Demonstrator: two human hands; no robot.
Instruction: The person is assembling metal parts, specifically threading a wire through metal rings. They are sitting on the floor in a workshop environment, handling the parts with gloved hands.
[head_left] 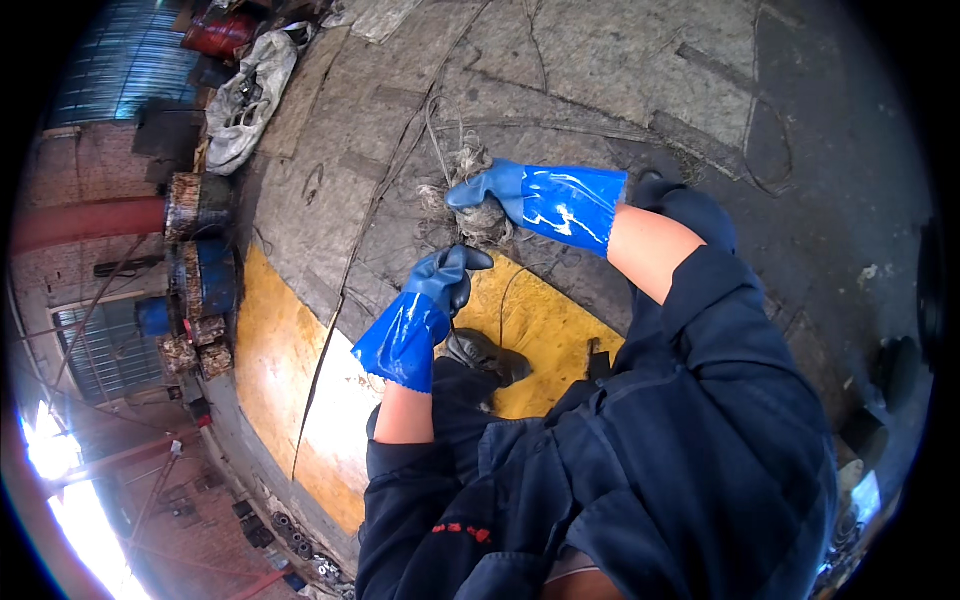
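Frayed fibre tangle, grey and stringy, is seen just above the frame's centre, over the grey floor. It is gripped by the right hand, blue-gloved, fingers curled shut around it. Just below, the left hand, gloved alike, is closed on a thin wire running up into the tangle.

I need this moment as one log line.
left hand: pinches wire | right hand: grips fibre tangle | gloves: blue | floor: grey
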